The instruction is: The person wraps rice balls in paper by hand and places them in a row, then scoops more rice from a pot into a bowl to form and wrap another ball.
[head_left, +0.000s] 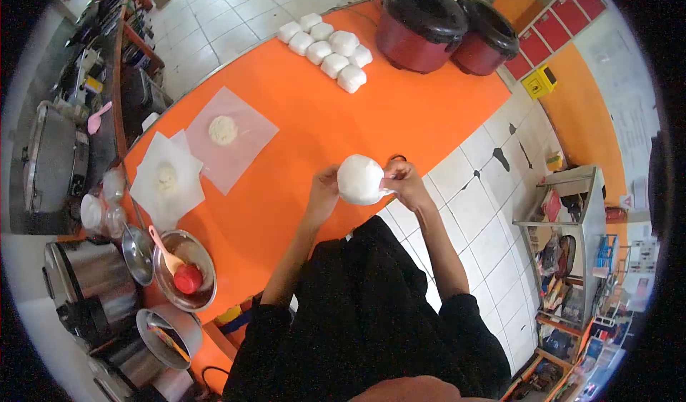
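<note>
A round white paper-wrapped bundle is held up over the near edge of the orange table. My left hand grips its left side with bent fingers. On the other side, my right hand pinches the loose paper at the bundle's right edge. To the left, a pale mound lies on a square paper sheet, and a second mound sits on overlapping white sheets. Several wrapped white bundles stand grouped at the far side.
Dark red pots with black lids stand at the far right of the orange table. A metal bowl holding a spoon and a red cup is at the near left, beside jars and a metal pot.
</note>
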Tool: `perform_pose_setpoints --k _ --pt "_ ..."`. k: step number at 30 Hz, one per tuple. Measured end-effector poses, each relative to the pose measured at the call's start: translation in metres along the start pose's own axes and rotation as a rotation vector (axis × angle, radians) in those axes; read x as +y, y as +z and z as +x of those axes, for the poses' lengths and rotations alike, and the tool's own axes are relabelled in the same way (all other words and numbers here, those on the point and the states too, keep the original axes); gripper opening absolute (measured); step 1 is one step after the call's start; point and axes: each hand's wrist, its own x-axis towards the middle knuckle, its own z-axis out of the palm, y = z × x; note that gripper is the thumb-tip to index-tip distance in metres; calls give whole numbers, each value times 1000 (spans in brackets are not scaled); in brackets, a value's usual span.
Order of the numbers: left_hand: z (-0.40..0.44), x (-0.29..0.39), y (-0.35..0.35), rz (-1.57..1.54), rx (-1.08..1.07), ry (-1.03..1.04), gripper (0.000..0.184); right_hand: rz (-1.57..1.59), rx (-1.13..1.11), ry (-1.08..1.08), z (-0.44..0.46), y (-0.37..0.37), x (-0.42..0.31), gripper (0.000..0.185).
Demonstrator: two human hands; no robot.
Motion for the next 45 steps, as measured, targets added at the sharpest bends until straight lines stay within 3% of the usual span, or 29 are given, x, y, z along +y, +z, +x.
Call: perform_pose_setpoints --k 2,5,7,8,12,15,17,18,21,22,24,27,28,30,31,34,37,40,43,45 --pt "4 3 9 7 -11 -91 26 -214 62 -48 -4 -4 -18 10" --pt "11 19 33 -297 161 -362 40 -351 89 -11 -4 0 -35 12" --pt "14 11 38 157 90 -251 45 -443 70 -20 0 11 -40 14" --pt "16 7 39 382 56 -191 48 -686 28 -84 4 7 -36 15" --pt "46 7 42 274 234 -66 49 -880 231 -112 22 20 -49 15" --pt "74 27 53 439 396 85 49 -818 373 -327 49 15 14 23" --pt "95 31 61 641 495 292 47 -665 419 -396 62 56 1 32" --pt "105 30 63 677 477 270 46 -585 436 -429 69 65 -7 37" --pt "129 24 59 754 408 159 44 -314 464 -134 103 43 1 50" --pt "140 11 51 752 365 90 43 -327 503 -160 114 32 4 49" --pt "168 -11 42 762 324 70 40 -252 521 32 134 1 -2 49" --pt "203 6 40 672 137 -249 50 -21 504 266 172 -70 5 50" --pt "219 1 28 753 218 -111 47 79 485 336 189 -90 9 50" --pt "258 -13 -12 913 379 176 42 137 564 188 226 -111 8 53" --pt "279 -6 -32 879 462 220 45 167 603 115 242 -119 8 55" --pt "345 12 -102 904 655 365 53 -230 698 96 288 -146 21 58" --pt "408 -8 -178 848 769 419 55 -614 851 18 312 -160 68 60" --pt "447 12 -185 889 681 406 55 -902 834 -74 302 -134 34 54" --pt "455 21 -172 854 763 424 52 -911 688 91 304 -126 16 49" --pt "450 24 -157 835 783 406 51 -844 716 -29 303 -122 19 47"
